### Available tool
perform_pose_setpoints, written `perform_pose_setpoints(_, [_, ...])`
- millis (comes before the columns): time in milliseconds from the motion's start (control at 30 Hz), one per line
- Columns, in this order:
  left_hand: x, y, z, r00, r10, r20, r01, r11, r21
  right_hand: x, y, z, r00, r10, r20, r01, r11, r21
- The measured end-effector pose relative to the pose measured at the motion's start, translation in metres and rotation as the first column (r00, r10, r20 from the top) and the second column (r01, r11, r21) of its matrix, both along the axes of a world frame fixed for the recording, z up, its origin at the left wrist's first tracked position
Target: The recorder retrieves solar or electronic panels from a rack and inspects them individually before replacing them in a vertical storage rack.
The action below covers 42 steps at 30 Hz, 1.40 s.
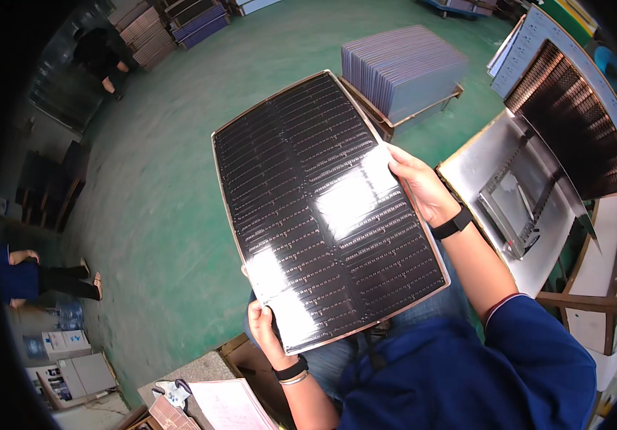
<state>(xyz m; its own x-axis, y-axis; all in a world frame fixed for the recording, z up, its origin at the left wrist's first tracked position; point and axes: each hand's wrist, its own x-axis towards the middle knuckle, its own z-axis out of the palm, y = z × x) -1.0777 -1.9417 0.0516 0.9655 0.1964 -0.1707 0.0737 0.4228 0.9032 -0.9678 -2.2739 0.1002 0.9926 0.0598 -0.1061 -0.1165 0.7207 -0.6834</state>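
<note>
A large glossy black panel with a thin pale border is held up in front of me, tilted. Fine rows of small light marks run across it, and bright glare covers parts of its face. My left hand grips its lower left edge, thumb on the front and fingers partly behind. On the far right edge, my right hand is closed round the border, with its thumb on the face and the other fingers mostly hidden below. Both wrists wear dark bands.
A rack of upright sheets stands ahead on the green floor. To my right is a metal worktable with a rectangular frame. Scissors and pink paper lie lower left. Two people are at left.
</note>
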Motion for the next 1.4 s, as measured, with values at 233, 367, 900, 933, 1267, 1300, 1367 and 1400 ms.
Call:
perform_pose_setpoints(233, [-0.001, 0.007, 0.000, 0.994, -0.076, -0.083, 0.065, 0.990, -0.128, -0.007, -0.005, 0.003, 0.999, 0.025, 0.021, -0.024, 0.999, -0.037])
perform_pose_setpoints(367, [0.028, 0.021, 0.019, 0.993, -0.093, 0.068, 0.101, 0.987, -0.122, -0.014, 0.002, 0.011, 0.998, -0.022, 0.061, 0.036, 0.970, -0.242])
perform_pose_setpoints(900, [0.064, 0.007, 0.036, 0.908, -0.010, 0.420, -0.068, 0.983, 0.172, 0.003, -0.013, -0.022, 0.950, 0.017, 0.313, 0.071, 0.961, -0.267])
perform_pose_setpoints(933, [0.063, 0.004, 0.034, 0.910, 0.016, 0.413, -0.125, 0.963, 0.238, 0.005, -0.015, -0.022, 0.937, 0.094, 0.337, -0.034, 0.983, -0.179])
perform_pose_setpoints(1267, [0.048, 0.006, 0.043, 0.994, -0.006, 0.109, 0.041, 0.946, -0.322, -0.013, -0.012, -0.004, 0.999, -0.013, 0.050, 0.019, 0.991, -0.134])
perform_pose_setpoints(1300, [0.048, 0.006, 0.042, 0.992, -0.001, 0.127, 0.053, 0.909, -0.414, -0.014, -0.011, -0.003, 0.998, -0.020, 0.065, 0.029, 0.990, -0.135])
perform_pose_setpoints(1367, [0.049, 0.006, 0.038, 0.995, 0.008, 0.095, 0.025, 0.941, -0.338, -0.016, -0.008, -0.002, 0.995, -0.050, 0.089, 0.063, 0.986, -0.157])
perform_pose_setpoints(1400, [0.049, 0.006, 0.035, 0.995, 0.018, 0.098, 0.012, 0.955, -0.297, -0.017, -0.008, -0.001, 0.995, -0.057, 0.082, 0.070, 0.984, -0.163])
